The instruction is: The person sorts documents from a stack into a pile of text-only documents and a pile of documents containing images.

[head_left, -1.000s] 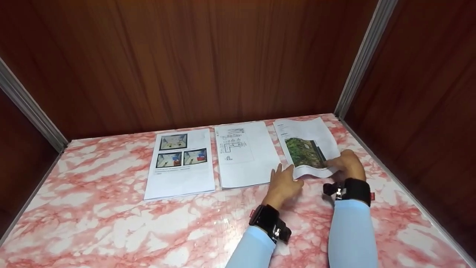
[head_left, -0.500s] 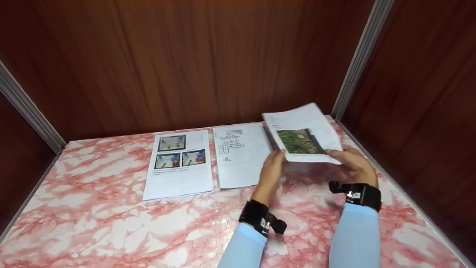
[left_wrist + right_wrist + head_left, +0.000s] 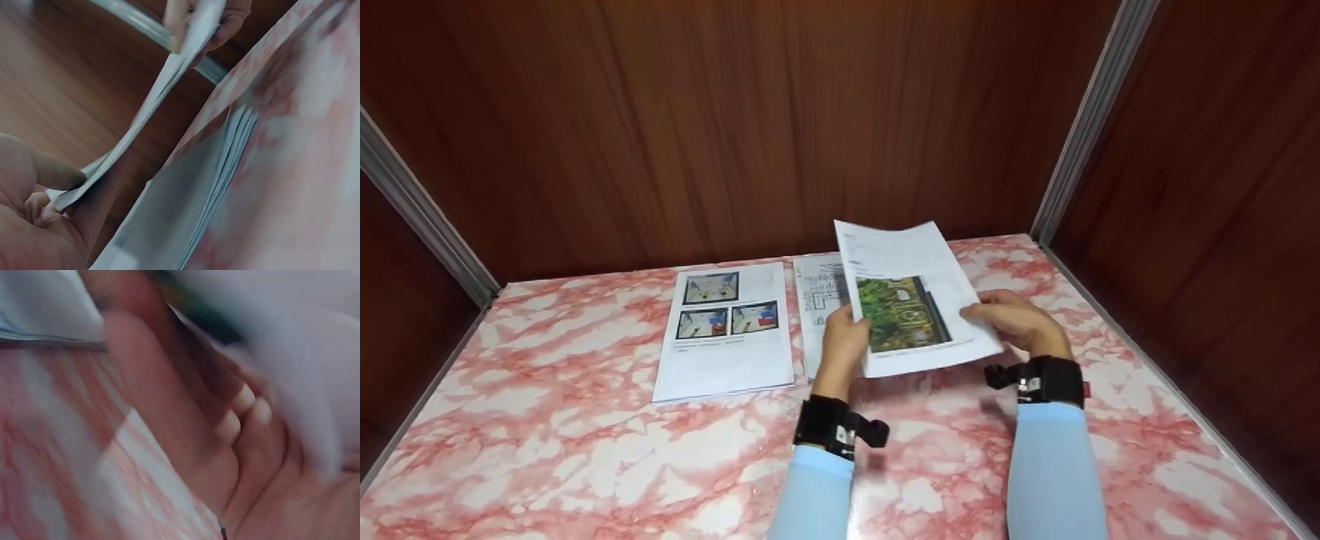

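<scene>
Both hands hold up a few printed sheets of paper [image 3: 896, 247], the top one bearing a green and yellow picture. My left hand [image 3: 842, 341] pinches the left edge, thumb in front; in the left wrist view that hand [image 3: 34, 208] grips the thin, bent sheets [image 3: 140, 112]. At the right edge my right hand [image 3: 1024, 322] pinches the paper with its thumb on top. The right wrist view shows its curled fingers [image 3: 169, 394] under the blurred paper. Below lies a stack of papers with a line drawing [image 3: 819, 300], mostly covered by the raised sheets.
Another paper stack [image 3: 727, 371] with several small pictures lies to the left on the red and white marbled table [image 3: 585, 465]. Brown wood-look panels [image 3: 735, 135] stand at the back and sides, joined by metal corner posts [image 3: 1095, 112].
The sheets with the green picture have been lifted off the table at the right and carried left, over the middle stack. Both hands moved along, the left one now gripping the left edge.
</scene>
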Demonstrator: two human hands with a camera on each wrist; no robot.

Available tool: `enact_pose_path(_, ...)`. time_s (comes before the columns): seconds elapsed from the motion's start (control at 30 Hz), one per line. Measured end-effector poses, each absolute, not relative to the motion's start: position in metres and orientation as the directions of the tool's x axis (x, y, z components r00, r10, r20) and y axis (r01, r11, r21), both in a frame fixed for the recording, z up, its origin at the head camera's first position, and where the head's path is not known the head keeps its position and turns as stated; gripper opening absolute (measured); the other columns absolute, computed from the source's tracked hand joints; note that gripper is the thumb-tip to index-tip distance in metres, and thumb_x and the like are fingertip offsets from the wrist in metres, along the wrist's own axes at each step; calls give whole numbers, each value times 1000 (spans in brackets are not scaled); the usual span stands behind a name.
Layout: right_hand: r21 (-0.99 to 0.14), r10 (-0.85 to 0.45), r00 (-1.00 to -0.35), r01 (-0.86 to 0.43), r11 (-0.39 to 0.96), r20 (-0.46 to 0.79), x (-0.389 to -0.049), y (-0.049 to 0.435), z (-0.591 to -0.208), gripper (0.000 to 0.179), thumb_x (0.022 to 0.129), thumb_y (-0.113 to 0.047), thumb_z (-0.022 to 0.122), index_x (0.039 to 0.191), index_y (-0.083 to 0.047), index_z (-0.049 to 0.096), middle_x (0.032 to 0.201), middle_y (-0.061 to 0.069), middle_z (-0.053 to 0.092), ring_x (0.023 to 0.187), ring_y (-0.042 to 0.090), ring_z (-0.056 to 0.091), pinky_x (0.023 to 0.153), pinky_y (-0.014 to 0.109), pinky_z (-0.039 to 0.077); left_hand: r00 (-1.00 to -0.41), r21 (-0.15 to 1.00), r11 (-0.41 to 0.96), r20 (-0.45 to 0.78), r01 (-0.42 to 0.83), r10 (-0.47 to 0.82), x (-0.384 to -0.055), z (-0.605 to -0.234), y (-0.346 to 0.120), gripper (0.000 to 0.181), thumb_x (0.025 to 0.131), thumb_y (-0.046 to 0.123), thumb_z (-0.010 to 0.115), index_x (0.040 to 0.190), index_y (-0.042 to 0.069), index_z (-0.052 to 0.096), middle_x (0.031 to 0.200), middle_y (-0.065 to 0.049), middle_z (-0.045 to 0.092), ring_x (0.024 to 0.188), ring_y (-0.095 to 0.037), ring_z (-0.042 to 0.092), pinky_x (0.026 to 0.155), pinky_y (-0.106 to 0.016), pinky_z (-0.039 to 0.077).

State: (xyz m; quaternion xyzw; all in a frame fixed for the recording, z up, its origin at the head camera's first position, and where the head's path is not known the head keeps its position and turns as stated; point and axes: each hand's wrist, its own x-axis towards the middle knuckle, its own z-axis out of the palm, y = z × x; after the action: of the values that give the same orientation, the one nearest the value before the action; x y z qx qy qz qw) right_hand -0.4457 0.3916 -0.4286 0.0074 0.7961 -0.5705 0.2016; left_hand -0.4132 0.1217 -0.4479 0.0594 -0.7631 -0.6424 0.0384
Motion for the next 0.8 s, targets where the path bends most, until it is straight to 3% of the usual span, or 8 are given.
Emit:
enact_pose_path(0.2, -885, -178, -935, 212, 414, -307, -447, 354, -427, 45, 83, -26, 62, 118, 0, 52, 97, 9, 62, 79, 16, 62, 72, 30, 52, -988, 963, 261, -35, -73, -150, -416, -445, 86, 22, 86, 9, 54, 104, -1, 63, 82, -9, 60, 71, -18, 52, 67, -28, 45)
enact_pose_path(0.33, -870, -210, -960, 59, 490, -184, -452, 316, -422, 33, 82, -28, 64, 104, -3, 62, 83, 4, 62, 71, 15, 59, 65, 29, 49, -985, 934, 352, 6, -56, -172, -419, -437, 49, 20, 85, 8, 54, 100, -3, 62, 74, -5, 52, 68, -18, 48, 62, -26, 41)
enact_pose_path(0.5, -841, -189, -982, -75, 535, -33, -455, 249, -423, 25, 80, -33, 66, 86, -9, 66, 69, -1, 56, 61, 13, 52, 54, 27, 45, -971, 870, 488, 50, -71, -232, -416, -425, -18, 25, 86, 13, 56, 106, -3, 60, 82, -11, 58, 75, -22, 52, 66, -32, 44)
enact_pose_path(0.67, -931, -247, -968, -54, 361, -40, -451, 184, -428, 11, 78, -14, 62, 80, -4, 64, 64, 0, 56, 58, 13, 55, 58, 34, 53, -932, 833, 541, 99, -114, -348, -410, -425, -79, 28, 86, 16, 60, 107, -2, 62, 93, -19, 64, 78, -26, 56, 68, -34, 45)
enact_pose_path(0.8, -917, -221, -975, -51, 395, -40, -448, 154, -435, 11, 78, -15, 69, 77, -5, 65, 64, 4, 62, 58, 19, 62, 60, 40, 56, -904, 854, 497, 80, -156, -421, -406, -435, -105, 25, 85, 17, 62, 104, 2, 66, 98, -18, 65, 83, -26, 57, 69, -30, 43)
